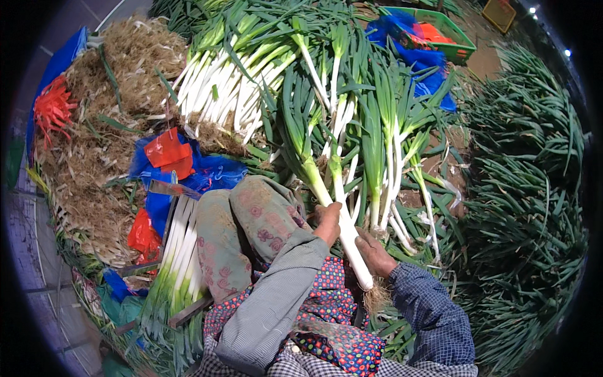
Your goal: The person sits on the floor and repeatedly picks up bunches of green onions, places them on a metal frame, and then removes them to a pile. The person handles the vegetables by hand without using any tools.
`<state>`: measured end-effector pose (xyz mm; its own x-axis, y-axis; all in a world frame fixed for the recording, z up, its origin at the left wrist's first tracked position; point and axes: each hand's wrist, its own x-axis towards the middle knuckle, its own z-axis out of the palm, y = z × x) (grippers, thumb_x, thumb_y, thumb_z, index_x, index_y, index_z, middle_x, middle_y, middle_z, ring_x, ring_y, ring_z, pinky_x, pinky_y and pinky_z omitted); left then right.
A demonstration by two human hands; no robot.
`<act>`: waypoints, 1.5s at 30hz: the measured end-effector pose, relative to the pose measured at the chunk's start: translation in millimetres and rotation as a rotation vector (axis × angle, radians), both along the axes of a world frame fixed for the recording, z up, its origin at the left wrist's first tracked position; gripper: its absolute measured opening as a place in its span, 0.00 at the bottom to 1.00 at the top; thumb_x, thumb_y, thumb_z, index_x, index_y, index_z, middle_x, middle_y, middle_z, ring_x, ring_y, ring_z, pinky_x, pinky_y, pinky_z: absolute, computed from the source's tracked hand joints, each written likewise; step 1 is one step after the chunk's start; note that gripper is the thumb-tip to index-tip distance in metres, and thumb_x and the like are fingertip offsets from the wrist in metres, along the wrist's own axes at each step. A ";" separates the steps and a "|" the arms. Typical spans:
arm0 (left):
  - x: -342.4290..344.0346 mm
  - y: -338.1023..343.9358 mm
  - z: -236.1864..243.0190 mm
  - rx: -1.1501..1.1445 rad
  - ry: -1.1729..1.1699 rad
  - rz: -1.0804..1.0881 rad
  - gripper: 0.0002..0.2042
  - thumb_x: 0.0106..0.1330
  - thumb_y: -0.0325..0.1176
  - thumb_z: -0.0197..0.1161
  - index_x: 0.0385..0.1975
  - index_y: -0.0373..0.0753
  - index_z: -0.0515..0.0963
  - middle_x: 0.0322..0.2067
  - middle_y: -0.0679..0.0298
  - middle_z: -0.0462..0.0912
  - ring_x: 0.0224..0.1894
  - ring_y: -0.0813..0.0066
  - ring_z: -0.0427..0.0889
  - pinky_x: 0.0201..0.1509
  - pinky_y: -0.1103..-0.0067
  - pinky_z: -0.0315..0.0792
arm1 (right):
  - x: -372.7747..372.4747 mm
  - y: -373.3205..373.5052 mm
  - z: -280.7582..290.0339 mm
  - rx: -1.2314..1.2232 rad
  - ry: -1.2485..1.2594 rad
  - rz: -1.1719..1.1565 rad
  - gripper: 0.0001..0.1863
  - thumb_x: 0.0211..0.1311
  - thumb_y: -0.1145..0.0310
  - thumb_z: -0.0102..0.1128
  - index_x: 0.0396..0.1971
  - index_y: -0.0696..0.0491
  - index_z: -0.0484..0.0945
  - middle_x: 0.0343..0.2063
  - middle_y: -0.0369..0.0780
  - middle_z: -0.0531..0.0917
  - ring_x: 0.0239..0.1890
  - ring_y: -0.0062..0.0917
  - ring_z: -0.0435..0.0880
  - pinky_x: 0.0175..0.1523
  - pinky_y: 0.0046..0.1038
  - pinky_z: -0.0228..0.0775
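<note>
Nearest: dotted apron [326, 284] at lower edge, grey striped L sleeve [270, 298], blue checked R sleeve [433, 314]. Over the lap, a thick spring onion [349, 240] slants betw. the hands: long axis runs from root tuft [377, 296] at lower R, close to the body, up to green leaves [297, 129] at upper L, pointing away. R hand [375, 253] is the nearer one to the root end, on the shank's R side; fingers look bent alongside, can't tell if clamped or only touching. L hand [328, 223] is closed round the shank higher up, from the L. L of the floral trousers [260, 210], a bundle of stalks [179, 232] lies in a metal-barred frame, white ends away, greens toward the body. Further out: loose stalks [392, 169] ahead, pile of white-ended ones [223, 91] ahead-L, brown heap of roots [97, 195] far L w/ red strips [53, 110], dark green heap [527, 220] far R, green crate [461, 51] at back R
</note>
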<state>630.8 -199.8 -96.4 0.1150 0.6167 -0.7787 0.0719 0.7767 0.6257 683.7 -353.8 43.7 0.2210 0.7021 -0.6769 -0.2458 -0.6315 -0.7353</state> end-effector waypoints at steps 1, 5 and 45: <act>-0.9 0.3 6.9 0.018 -0.024 -0.056 0.17 0.55 0.27 0.63 0.40 0.24 0.66 0.34 0.50 0.74 0.32 0.59 0.76 0.35 0.63 0.75 | -1.4 1.6 1.6 0.009 -0.083 0.057 0.46 0.63 0.44 0.51 0.67 0.65 0.47 0.65 0.57 0.58 0.68 0.41 0.57 0.70 0.32 0.49; 4.6 -5.8 44.9 0.068 0.017 -0.133 0.20 0.53 0.28 0.64 0.42 0.25 0.67 0.35 0.50 0.75 0.35 0.62 0.76 0.37 0.67 0.73 | -4.3 6.1 18.2 -0.006 -0.290 0.305 0.62 0.46 0.43 0.71 0.68 0.65 0.41 0.65 0.57 0.57 0.68 0.40 0.58 0.70 0.31 0.49; -284.1 183.4 340.3 0.941 -1.256 0.436 0.34 0.63 0.65 0.50 0.62 0.48 0.62 0.55 0.65 0.70 0.56 0.66 0.71 0.60 0.65 0.69 | -76.6 175.7 219.3 0.782 -1.520 0.839 0.51 0.35 0.71 0.70 0.66 0.54 0.55 0.35 0.47 0.73 0.36 0.43 0.76 0.37 0.41 0.69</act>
